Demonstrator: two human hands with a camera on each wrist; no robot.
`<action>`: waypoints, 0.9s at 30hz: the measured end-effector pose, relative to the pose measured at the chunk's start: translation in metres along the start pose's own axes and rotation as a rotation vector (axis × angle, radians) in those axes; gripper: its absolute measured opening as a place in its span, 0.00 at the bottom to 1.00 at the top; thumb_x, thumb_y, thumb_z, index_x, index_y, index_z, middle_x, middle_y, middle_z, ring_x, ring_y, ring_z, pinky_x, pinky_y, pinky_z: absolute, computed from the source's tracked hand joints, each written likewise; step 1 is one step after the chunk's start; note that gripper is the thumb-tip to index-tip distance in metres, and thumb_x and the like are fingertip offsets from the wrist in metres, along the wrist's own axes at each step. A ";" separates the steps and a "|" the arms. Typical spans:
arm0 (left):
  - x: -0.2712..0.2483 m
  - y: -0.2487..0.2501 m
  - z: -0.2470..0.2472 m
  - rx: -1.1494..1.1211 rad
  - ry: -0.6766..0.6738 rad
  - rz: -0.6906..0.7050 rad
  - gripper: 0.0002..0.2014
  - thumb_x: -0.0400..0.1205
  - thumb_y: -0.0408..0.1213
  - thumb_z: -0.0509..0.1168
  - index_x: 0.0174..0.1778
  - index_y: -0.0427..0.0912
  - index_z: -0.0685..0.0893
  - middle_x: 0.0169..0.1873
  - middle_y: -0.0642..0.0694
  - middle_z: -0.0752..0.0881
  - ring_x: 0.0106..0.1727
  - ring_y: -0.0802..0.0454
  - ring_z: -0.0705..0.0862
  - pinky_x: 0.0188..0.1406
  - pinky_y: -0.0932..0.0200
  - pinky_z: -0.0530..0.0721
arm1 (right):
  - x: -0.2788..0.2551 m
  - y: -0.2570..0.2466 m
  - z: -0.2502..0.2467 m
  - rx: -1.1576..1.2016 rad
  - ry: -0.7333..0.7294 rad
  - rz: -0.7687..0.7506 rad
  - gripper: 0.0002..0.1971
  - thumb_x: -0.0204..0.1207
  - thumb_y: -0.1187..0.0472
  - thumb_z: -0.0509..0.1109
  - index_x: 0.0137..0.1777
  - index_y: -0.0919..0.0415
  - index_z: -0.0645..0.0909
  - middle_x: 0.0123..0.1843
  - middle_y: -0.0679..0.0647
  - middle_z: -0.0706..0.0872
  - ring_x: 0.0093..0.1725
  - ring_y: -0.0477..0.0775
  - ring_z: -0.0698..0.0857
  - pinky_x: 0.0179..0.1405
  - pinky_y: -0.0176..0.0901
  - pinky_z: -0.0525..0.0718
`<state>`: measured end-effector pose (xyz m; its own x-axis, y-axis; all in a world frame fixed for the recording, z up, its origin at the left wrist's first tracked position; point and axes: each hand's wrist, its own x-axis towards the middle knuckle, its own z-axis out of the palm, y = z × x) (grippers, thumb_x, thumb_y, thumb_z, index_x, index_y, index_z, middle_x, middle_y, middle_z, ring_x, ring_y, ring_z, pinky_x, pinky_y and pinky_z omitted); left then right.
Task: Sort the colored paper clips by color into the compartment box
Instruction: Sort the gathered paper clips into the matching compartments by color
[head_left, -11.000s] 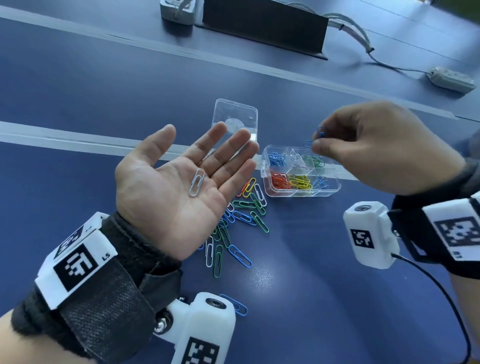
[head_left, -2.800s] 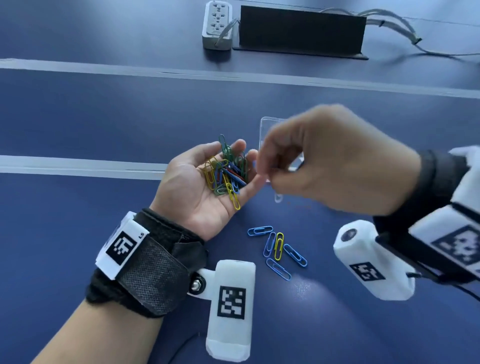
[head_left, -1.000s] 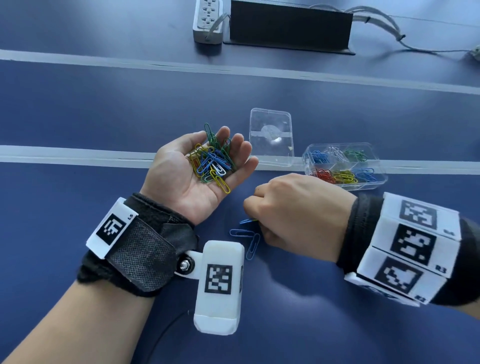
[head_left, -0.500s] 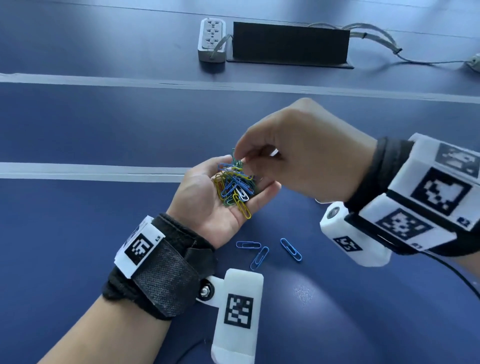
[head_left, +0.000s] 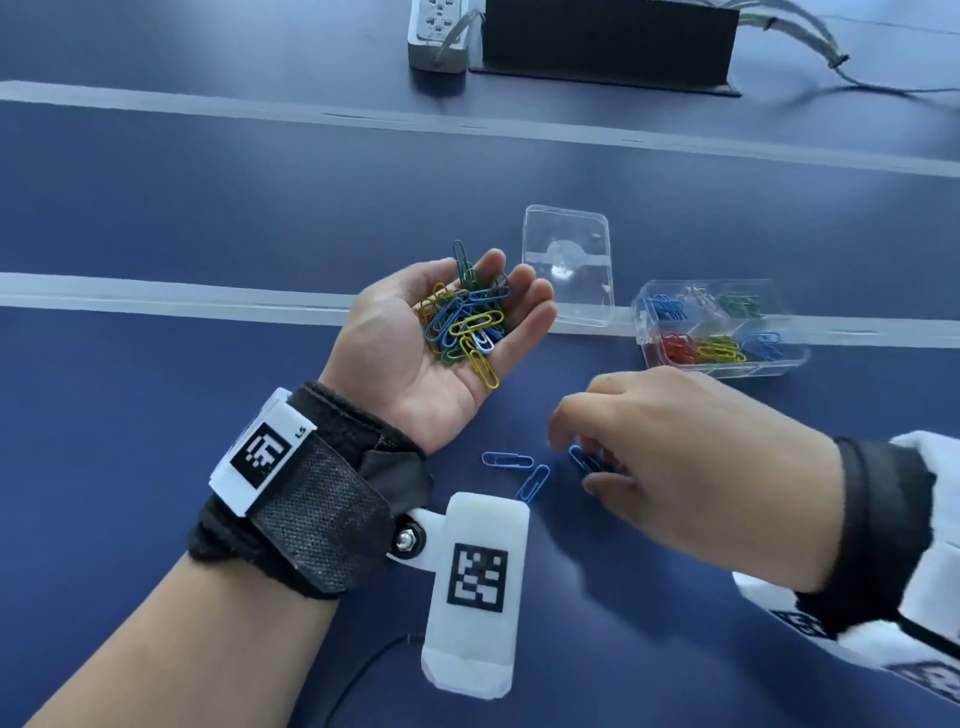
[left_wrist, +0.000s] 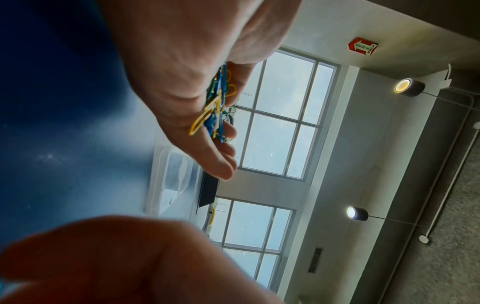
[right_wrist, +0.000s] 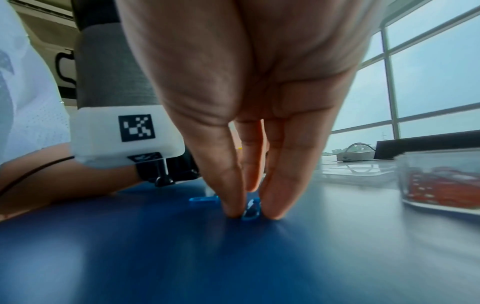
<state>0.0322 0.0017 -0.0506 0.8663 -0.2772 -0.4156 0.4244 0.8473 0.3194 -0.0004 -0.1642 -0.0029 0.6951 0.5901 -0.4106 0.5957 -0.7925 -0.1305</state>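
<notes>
My left hand (head_left: 400, 358) is held palm up above the blue table, and a mixed pile of blue, yellow and green paper clips (head_left: 465, 325) lies in it; the same pile of clips (left_wrist: 217, 107) shows in the left wrist view. My right hand (head_left: 571, 465) reaches down to the table and its fingertips (right_wrist: 233, 207) pinch a blue paper clip (right_wrist: 250, 209) that stands on edge. Two more blue clips (head_left: 506, 460) (head_left: 535, 482) lie flat just to its left. The clear compartment box (head_left: 640, 332) stands at the right and holds blue, white, green, red and yellow clips.
The box's clear lid (head_left: 569, 265) lies flat between my left hand and the box. A power strip (head_left: 436, 31), a black block (head_left: 608, 41) and cables (head_left: 810, 47) sit at the far edge. A pale stripe (head_left: 156, 299) crosses the table.
My right hand has dropped from the pile in my left palm down to the table and now pinches the rightmost of the three loose blue clips. The left hand stays palm up.
</notes>
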 end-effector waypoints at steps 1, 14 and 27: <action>0.000 0.000 0.000 0.004 0.002 0.004 0.17 0.84 0.37 0.53 0.39 0.32 0.83 0.35 0.36 0.87 0.35 0.40 0.89 0.42 0.46 0.90 | 0.001 -0.004 0.001 -0.021 0.023 -0.008 0.11 0.75 0.57 0.62 0.57 0.45 0.71 0.52 0.46 0.78 0.51 0.55 0.80 0.46 0.43 0.75; -0.001 0.004 -0.001 0.021 0.021 0.040 0.17 0.85 0.37 0.53 0.39 0.32 0.83 0.35 0.36 0.86 0.35 0.40 0.89 0.41 0.49 0.90 | 0.012 -0.016 -0.011 0.186 -0.019 -0.184 0.09 0.64 0.61 0.69 0.43 0.47 0.82 0.35 0.41 0.73 0.34 0.44 0.71 0.39 0.39 0.76; -0.001 0.009 -0.002 0.010 0.037 0.069 0.17 0.85 0.38 0.53 0.40 0.33 0.83 0.34 0.37 0.87 0.35 0.41 0.89 0.42 0.48 0.91 | 0.023 -0.018 -0.004 -0.011 0.012 -0.227 0.07 0.72 0.60 0.63 0.47 0.48 0.75 0.41 0.46 0.74 0.40 0.53 0.70 0.38 0.43 0.71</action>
<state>0.0341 0.0106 -0.0494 0.8835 -0.2009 -0.4232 0.3664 0.8593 0.3570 0.0061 -0.1355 -0.0061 0.5473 0.7549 -0.3613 0.7419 -0.6374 -0.2081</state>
